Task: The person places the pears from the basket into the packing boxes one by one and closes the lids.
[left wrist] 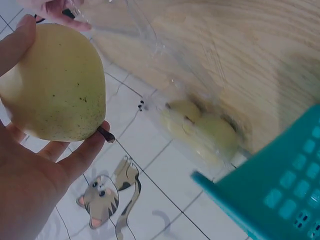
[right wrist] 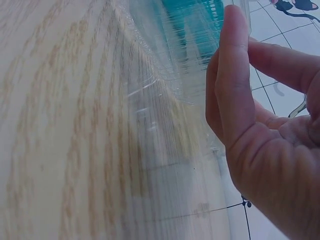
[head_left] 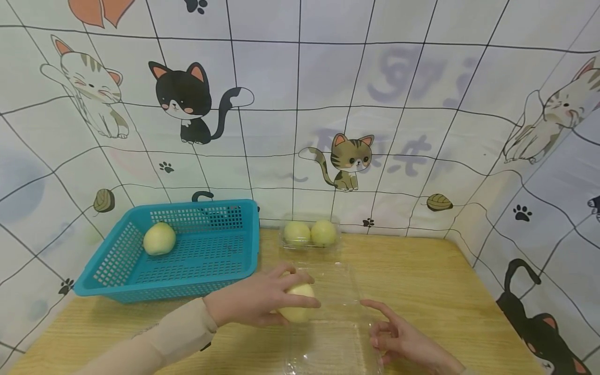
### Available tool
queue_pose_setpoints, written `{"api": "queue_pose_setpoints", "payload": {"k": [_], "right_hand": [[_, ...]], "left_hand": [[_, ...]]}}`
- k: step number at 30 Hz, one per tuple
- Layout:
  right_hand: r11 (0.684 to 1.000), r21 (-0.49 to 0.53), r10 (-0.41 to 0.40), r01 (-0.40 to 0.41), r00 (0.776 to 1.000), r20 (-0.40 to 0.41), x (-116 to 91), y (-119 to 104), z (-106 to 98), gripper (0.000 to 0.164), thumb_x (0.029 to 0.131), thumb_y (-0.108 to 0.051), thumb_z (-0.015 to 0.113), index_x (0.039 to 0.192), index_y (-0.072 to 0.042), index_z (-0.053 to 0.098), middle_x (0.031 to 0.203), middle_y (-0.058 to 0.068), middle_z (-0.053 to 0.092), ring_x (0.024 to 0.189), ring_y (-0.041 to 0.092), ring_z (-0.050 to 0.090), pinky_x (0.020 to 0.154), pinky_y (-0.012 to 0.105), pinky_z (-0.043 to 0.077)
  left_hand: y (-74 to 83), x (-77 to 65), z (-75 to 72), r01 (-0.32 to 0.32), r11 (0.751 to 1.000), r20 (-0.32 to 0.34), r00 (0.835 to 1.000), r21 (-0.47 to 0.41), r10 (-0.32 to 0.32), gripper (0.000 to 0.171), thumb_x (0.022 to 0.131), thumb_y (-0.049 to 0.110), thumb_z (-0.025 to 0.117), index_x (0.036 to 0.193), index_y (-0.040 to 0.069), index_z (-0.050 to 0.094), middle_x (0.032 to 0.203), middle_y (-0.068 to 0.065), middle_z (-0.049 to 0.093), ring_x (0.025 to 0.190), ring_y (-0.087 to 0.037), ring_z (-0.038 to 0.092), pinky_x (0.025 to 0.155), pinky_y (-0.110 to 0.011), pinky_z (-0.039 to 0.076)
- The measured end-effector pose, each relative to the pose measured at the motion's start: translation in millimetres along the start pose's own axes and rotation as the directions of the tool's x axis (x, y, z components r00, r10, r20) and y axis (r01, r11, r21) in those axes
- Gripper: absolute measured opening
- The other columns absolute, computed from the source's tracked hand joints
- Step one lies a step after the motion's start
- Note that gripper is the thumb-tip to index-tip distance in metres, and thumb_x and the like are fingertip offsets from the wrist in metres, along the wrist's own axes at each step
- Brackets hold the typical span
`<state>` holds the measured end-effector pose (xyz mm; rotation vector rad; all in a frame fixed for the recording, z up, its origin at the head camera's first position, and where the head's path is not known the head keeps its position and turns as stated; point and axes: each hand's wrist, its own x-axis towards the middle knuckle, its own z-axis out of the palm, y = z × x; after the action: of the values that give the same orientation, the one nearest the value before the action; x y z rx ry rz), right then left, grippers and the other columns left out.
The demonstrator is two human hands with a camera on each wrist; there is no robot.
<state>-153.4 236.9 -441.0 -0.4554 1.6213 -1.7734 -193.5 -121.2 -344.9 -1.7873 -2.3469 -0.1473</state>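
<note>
Now I hold a pear (left wrist: 70, 85) in my left hand (head_left: 258, 298), over the left edge of the open clear box (head_left: 334, 344). My right hand (head_left: 405, 337) is by the box's right edge, fingers loose (touching or not, I can't tell). Behind the box sit two more pears (head_left: 323, 233); left, a blue basket (head_left: 164, 289).

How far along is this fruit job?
Apparently done: two round, yellow-green pears sit inside a clear plastic box at the back. In hand: the left hand holds another pear near an open, clear plastic container. Remaining: likely filling it; one pear lies in the rectangular teal plastic basket.
</note>
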Motion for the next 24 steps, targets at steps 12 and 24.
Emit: {"api": "queue_pose_setpoints", "payload": {"k": [12,24], "right_hand": [[1.0,0.005,-0.024,0.023,0.999,0.036,-1,2,-1,0.07,0.099,0.002,0.049,0.152,-0.011,0.005,0.094,0.005,0.054,0.078,0.015,0.056,0.07,0.032,0.055],[1.0,0.011,-0.001,0.001,1.0,0.006,0,0,0,0.072,0.098,0.001,0.052,0.153,-0.014,0.008,0.094,0.006,0.055,0.077,0.015,0.056,0.068,0.031,0.055]], "left_hand": [[16.9,20.1,25.0,-0.1,0.989,0.126,0.988,0.105,0.086,0.067,0.08,0.048,0.074,0.14,0.037,0.048,0.143,-0.001,0.04,0.116,-0.024,0.046,0.083,-0.032,0.051],[25.9,36.5,33.3,-0.127,0.991,0.182,0.976,0.045,0.116,0.062,0.086,0.046,0.07,0.142,0.039,0.044,0.145,0.001,0.038,0.12,-0.021,0.044,0.088,-0.03,0.048]]}}
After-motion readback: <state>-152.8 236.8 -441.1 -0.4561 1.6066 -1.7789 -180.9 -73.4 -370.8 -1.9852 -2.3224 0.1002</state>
